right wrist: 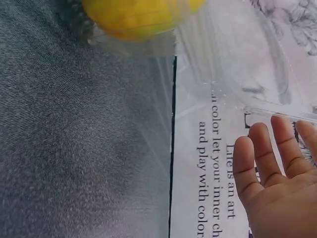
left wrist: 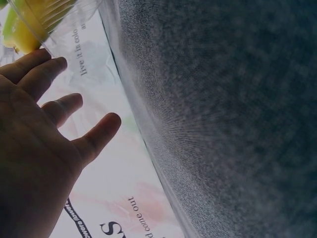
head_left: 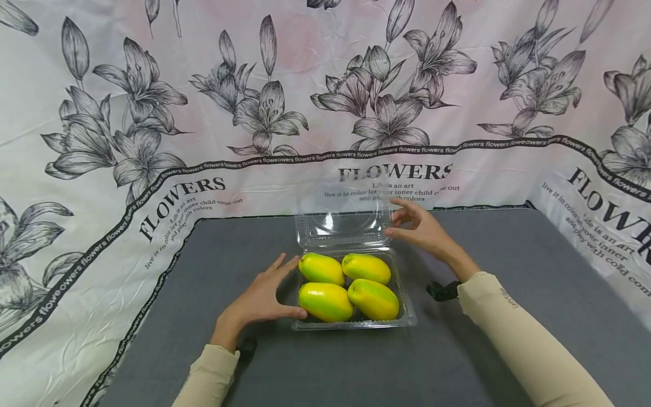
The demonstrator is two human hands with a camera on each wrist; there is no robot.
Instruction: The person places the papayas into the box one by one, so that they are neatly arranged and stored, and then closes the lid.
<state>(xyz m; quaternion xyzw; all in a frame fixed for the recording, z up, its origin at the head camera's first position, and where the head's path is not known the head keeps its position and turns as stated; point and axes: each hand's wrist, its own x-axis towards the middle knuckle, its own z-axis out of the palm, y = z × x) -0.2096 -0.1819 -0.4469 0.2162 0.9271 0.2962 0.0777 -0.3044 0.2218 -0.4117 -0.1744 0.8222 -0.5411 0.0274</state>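
Note:
A clear plastic clamshell box (head_left: 407, 314) lies on the table with its hinged lid (head_left: 333, 226) raised at the back. Several yellow-green mangoes (head_left: 325, 302) sit inside in two rows, one mango (right wrist: 141, 17) showing at the top of the right wrist view. Along the box's left side is my left hand (head_left: 261, 294), its fingers spread and its thumb at the front left corner. The left wrist view shows this hand (left wrist: 37, 124) with fingertips close to the clear wall. My right hand (head_left: 422, 229) is at the lid's right edge, its fingers (right wrist: 266, 156) fairly straight beside the plastic.
A grey cloth covers the table (head_left: 325, 373). Close behind the box hangs a white flower-printed curtain (head_left: 285, 186), which also runs along the left and right sides. Dark wrist straps (head_left: 442, 291) are on both arms.

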